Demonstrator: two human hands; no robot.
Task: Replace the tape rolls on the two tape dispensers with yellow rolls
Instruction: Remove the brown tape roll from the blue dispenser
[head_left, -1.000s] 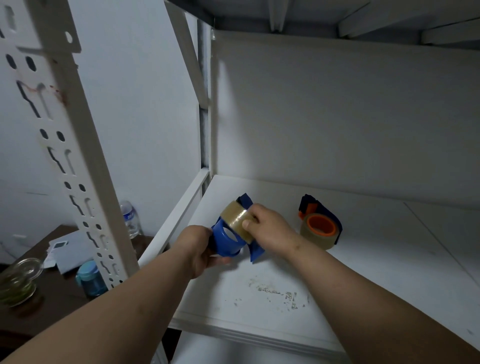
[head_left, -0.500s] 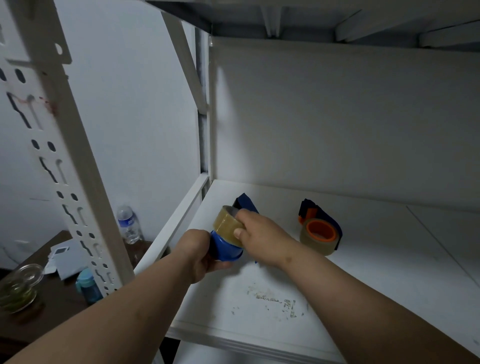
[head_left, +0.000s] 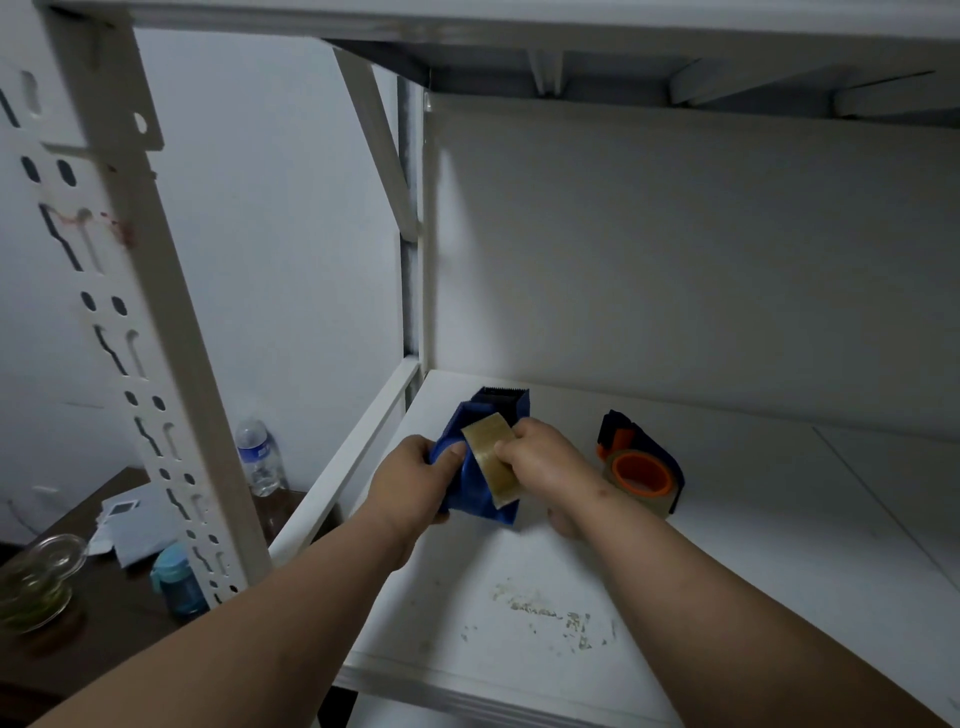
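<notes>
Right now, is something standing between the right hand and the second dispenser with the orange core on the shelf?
Nothing visible does. The second dispenser lies on the shelf just beyond the right hand, which is busy holding the tape roll against the blue dispenser.

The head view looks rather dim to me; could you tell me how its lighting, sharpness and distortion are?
Head view: dim, bluish light with no glare; the wide lens bows the shelf upright; the hands, left and right, and the blue dispenser are slightly soft; the second dispenser is sharper.
</notes>
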